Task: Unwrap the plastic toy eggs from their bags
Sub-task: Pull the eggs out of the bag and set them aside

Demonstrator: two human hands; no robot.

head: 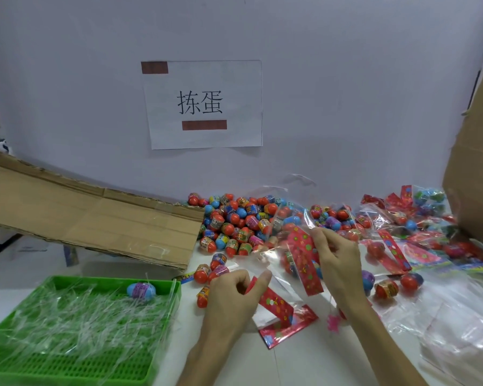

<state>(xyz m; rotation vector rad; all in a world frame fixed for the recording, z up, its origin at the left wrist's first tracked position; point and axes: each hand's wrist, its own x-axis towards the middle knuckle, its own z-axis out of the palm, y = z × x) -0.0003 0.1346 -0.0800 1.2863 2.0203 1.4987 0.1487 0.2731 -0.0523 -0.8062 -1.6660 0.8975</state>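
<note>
Bag (276, 260) is stretched between both hands over the table (304, 363), its long axis running from the left hand (234, 291), which pinches the near left edge, up and right to the right hand (336, 263), which pinches beside the red strip (304, 263).

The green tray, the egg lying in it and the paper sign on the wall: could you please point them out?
green tray (67, 367), head view, bare grid floor near the front edge.
blue egg (140, 290), head view, its purple band.
paper sign (204, 104), head view, the sheet's middle.
</note>
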